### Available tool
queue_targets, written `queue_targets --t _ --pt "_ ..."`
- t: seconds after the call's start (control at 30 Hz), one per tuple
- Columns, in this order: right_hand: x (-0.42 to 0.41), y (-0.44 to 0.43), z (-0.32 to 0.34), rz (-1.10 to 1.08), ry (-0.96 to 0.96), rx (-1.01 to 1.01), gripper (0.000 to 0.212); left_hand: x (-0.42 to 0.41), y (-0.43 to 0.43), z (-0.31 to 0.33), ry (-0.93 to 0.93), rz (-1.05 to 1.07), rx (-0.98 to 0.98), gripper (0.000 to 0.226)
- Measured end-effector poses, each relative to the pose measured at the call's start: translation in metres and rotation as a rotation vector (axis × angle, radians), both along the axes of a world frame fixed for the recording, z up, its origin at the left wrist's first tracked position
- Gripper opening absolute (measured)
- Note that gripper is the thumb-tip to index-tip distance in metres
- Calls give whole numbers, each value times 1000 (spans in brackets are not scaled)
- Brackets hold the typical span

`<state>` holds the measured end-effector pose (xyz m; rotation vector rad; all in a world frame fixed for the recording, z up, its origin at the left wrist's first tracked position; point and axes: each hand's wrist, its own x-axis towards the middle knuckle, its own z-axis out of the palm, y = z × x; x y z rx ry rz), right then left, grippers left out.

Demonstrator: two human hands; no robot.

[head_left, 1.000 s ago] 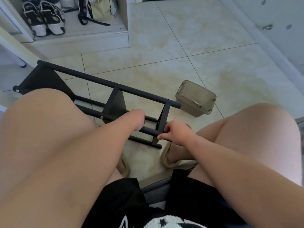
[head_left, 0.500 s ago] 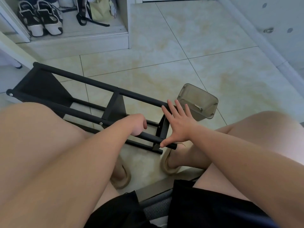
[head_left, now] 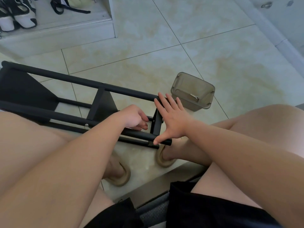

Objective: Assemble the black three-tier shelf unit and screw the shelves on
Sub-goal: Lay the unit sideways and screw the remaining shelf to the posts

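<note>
Unpinched now, the right hand [head_left: 172, 122] spreads flat against the right end of the frame [head_left: 128, 92]; the left hand [head_left: 134, 117] curls by the near tube [head_left: 65, 116], grip unclear. The frame seems light and stiff, best gripped by its tubes.

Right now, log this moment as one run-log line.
shelf unit: lying on floor; left hand: curled beside end shelf; right hand: open, spanning pole ends

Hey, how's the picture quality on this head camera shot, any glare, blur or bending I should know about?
Head view: soft even light, no hard shadows on the tiled floor; head view: pale washed highlight on the right thigh; head view: wide-angle bending curves the baseboard and tile joints; head view: black shelf frame shows little detail, right hand looks fairly sharp.
</note>
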<state>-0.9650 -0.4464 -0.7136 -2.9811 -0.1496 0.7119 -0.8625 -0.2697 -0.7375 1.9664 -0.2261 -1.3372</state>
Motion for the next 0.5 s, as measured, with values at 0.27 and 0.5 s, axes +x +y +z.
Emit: queue_targets --t 0.27,0.5 --pt "7 -4 0 -12 -3 48 156 3 -12 0 57 -58 -22 5" --pt "23 -14 3 8 -3 68 155 14 -19 -6 -64 -91 22 9"
